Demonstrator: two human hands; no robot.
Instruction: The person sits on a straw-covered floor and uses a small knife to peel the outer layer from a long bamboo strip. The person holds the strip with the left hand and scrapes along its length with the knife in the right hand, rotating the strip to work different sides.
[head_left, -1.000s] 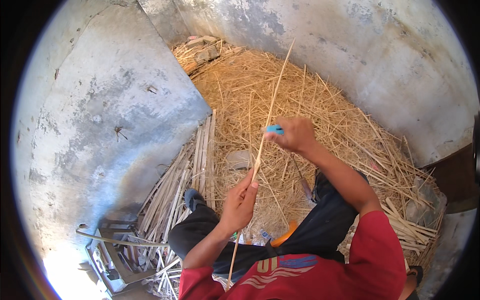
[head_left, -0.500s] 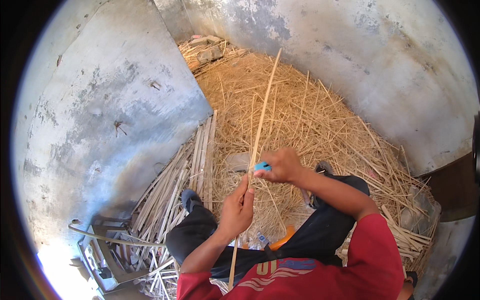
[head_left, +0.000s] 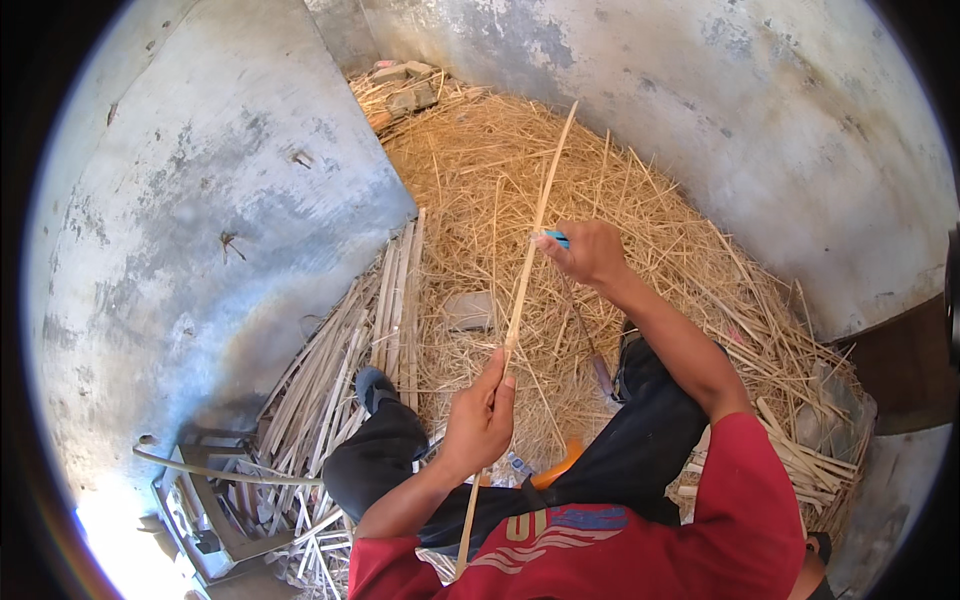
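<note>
A long, pale bamboo strip (head_left: 526,275) slants away from my lap toward the far wall, its far tip in the air. My left hand (head_left: 478,428) is closed around its lower part, with the thumb lying along it. Farther up, my right hand (head_left: 592,252) grips a small blue-handled tool (head_left: 556,239) and holds it against the strip's right side. The tool's blade is hidden or too small to make out.
Straw-like shavings (head_left: 470,150) cover the floor ahead. Split strips (head_left: 330,365) lie in a stack at the left, beside a wooden frame (head_left: 215,500). A brown-handled tool (head_left: 601,374) is near my right leg, and a flat block (head_left: 469,311) sits beyond my left hand. Stained walls (head_left: 770,140) close in the space.
My right hand has slid the blue-handled tool up the strip, away from my left hand. The left hand keeps its grip, and the brown-handled tool shows more fully.
</note>
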